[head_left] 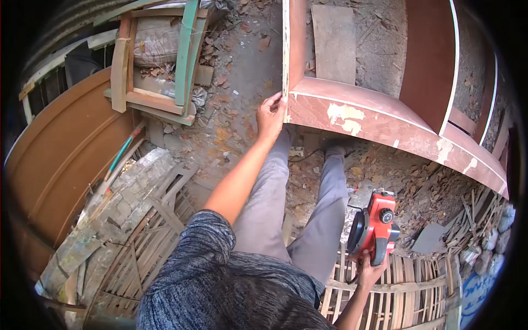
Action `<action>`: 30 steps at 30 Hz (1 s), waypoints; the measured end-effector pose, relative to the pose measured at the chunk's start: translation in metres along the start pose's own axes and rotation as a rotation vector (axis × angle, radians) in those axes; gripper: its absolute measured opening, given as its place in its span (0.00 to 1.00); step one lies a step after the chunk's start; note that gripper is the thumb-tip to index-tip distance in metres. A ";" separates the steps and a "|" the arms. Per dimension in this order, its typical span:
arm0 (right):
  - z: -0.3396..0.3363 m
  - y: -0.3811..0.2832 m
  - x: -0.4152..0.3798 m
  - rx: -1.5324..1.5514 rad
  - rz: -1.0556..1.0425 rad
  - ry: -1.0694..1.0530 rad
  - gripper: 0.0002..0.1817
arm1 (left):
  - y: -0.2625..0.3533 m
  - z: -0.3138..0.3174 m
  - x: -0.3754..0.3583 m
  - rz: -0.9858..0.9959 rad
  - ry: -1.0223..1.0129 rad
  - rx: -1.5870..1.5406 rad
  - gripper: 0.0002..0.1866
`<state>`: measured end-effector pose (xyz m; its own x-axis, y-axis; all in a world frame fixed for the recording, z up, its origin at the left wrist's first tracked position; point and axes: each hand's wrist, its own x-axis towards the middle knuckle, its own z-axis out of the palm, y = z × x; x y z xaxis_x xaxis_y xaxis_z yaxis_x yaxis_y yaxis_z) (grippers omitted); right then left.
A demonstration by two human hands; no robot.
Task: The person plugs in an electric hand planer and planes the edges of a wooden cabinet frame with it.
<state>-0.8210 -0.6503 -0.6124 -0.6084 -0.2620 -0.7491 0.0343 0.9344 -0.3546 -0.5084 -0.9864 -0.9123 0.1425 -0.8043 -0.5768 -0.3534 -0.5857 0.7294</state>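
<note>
A red and black electric hand planer (379, 220) is gripped by its rear handle in my right hand (371, 270), out to the right of my legs. My left hand (270, 118) reaches forward and pinches the corner of a large reddish-brown wooden frame (379, 120). Its front board has pale patches where the surface layer is worn or chipped away. A white-edged upright panel (285, 49) meets that board at the corner under my left fingers. The fingertips are partly hidden behind the edge.
A small wooden frame with green slats (187, 52) stands at the upper left near a sack (157, 41). A curved brown panel (60, 176) leans at far left by a rough block wall (121, 201). Slatted bamboo (404, 289) lies at lower right; dry leaves cover the ground.
</note>
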 end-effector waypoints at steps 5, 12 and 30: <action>0.011 -0.005 0.006 -0.055 -0.086 0.042 0.09 | 0.013 0.000 0.002 -0.056 0.064 -0.062 0.12; 0.024 -0.033 0.011 0.046 0.015 -0.030 0.12 | 0.027 -0.013 0.013 0.015 -0.030 0.040 0.10; 0.008 0.074 0.015 0.239 0.124 0.080 0.16 | 0.184 0.035 0.106 1.346 -1.362 1.667 0.07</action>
<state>-0.8213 -0.5867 -0.6543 -0.6481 -0.1205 -0.7520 0.2928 0.8721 -0.3921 -0.5906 -1.1754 -0.8521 -0.7527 0.3240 -0.5731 0.1069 0.9191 0.3793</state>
